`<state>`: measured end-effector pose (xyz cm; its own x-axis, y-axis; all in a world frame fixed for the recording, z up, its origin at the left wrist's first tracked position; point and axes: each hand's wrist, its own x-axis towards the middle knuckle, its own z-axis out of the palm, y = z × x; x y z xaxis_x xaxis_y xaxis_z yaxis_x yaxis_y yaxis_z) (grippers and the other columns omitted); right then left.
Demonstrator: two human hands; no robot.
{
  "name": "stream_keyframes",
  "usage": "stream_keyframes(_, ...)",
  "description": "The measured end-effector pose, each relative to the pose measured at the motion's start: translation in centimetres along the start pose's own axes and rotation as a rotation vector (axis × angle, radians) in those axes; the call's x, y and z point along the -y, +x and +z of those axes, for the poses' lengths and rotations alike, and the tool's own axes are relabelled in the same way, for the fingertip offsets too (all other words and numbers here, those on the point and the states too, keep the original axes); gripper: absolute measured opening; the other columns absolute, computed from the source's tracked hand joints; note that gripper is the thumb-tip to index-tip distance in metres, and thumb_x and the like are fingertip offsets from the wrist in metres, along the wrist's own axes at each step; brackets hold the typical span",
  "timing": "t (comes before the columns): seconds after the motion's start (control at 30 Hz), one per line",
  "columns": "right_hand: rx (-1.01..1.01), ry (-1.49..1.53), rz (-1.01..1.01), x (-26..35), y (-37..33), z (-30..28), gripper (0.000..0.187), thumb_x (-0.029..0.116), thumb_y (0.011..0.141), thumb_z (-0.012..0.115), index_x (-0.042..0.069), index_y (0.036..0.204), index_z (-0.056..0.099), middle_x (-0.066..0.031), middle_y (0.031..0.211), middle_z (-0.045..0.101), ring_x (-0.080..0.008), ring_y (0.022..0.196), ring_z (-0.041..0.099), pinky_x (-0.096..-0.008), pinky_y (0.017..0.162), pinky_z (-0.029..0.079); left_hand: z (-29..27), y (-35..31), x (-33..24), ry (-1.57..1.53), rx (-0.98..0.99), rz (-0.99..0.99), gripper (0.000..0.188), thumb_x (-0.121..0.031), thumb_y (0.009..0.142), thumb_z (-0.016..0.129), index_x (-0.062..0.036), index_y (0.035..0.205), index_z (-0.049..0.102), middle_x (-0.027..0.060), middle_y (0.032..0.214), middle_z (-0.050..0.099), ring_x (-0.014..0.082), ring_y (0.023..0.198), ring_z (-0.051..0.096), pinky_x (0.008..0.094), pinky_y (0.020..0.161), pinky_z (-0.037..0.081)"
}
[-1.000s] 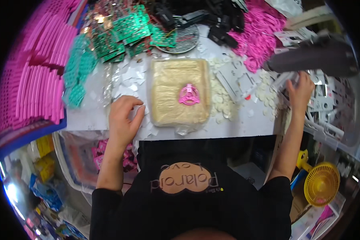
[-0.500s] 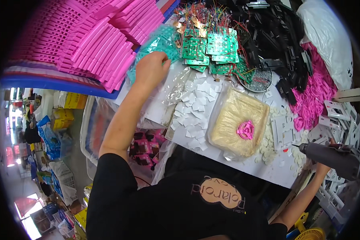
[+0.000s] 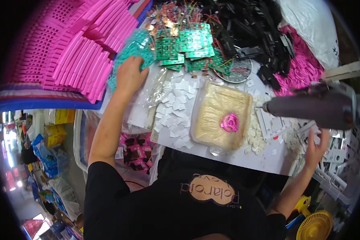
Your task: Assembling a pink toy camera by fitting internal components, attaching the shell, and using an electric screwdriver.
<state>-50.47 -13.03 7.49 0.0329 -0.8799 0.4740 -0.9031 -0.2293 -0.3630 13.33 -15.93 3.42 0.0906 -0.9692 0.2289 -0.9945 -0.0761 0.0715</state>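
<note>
Flanking the table (image 3: 264, 163) near opposite edges: left hand (image 3: 129, 77) at teal pieces (image 3: 135, 45), grip unclear; right hand (image 3: 317, 149) wide.

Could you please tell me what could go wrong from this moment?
The left hand is at the teal pieces, which lie beside the circuit boards; it might catch their thin wires.
The right hand appears just below the dark tool in this view and might bump it.
The pink part rests on the wrapped pad; a knock might slide it off.

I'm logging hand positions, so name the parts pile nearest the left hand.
The teal pile, between the pink stack and green circuit boards: the left hand overlaps it in this view, but neither neighbour.
</note>
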Motion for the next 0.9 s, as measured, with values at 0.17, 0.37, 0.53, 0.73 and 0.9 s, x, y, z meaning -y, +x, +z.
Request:
stream_keyframes(0.17, 0.229, 0.303, -0.056, 6.8, 4.8, 4.3, 0.027, 0.003, 0.087, 0.072, 0.000, 0.114, 0.068, -0.0067, 0.091, 0.068, -0.0148, 0.086, 0.062, -0.0274, 0.074, 0.047, 0.2, 0.0, -0.4, 0.029, -0.006, -0.008, 0.029, -0.023, 0.082, 0.074, -0.0066, 0.106, 0.066, 0.0126, 0.100, 0.063, 0.0346, 0.094, 0.064, 0.0454, 0.080, 0.050)
stream_keyframes(0.37, 0.287, 0.825, 0.114, 8.1, 7.3, 6.6, 0.024, -0.002, 0.087, 0.069, -0.003, 0.111, 0.067, -0.0095, 0.106, 0.070, -0.0185, 0.096, 0.066, -0.0303, 0.088, 0.051, 1.2, -0.8, 0.2, -0.099, -0.106, 0.039, 0.030, -0.020, 0.084, 0.072, -0.0042, 0.108, 0.065, 0.0134, 0.100, 0.063, 0.0364, 0.093, 0.063, 0.0463, 0.082, 0.049)
stream_keyframes(0.53, 0.277, 1.139, -0.131, 13.8, 7.3, 4.7, 0.042, -0.010, 0.081, 0.067, -0.002, 0.123, 0.062, -0.0157, 0.126, 0.064, -0.0263, 0.118, 0.062, -0.0354, 0.098, 0.048, 0.9, -1.2, -0.2, -0.104, -0.092, 0.036, 0.032, -0.021, 0.083, 0.072, -0.0027, 0.110, 0.066, 0.0155, 0.105, 0.064, 0.0359, 0.097, 0.063, 0.0459, 0.084, 0.049)
stream_keyframes(0.73, 0.319, 1.097, -0.081, 12.8, 7.1, 4.7, 0.043, -0.011, 0.079, 0.074, -0.001, 0.121, 0.064, -0.0112, 0.115, 0.066, -0.0199, 0.108, 0.064, -0.0325, 0.094, 0.049, -1.3, -3.7, -8.1, -0.210, -0.210, 0.354, 0.037, -0.016, 0.081, 0.073, -0.0069, 0.116, 0.065, 0.0121, 0.117, 0.066, 0.0337, 0.105, 0.062, 0.0484, 0.094, 0.044)
stream_keyframes(0.9, 0.374, 1.084, -0.095, 13.3, 7.4, 4.9, 0.046, -0.011, 0.078, 0.074, -0.002, 0.122, 0.064, -0.0107, 0.116, 0.066, -0.0203, 0.109, 0.065, -0.0315, 0.091, 0.050, -0.7, -8.8, -18.3, -0.602, 0.180, 0.842, 0.045, -0.028, 0.081, 0.077, -0.0118, 0.121, 0.065, 0.0072, 0.127, 0.061, 0.0257, 0.122, 0.056, 0.0638, 0.111, 0.029)
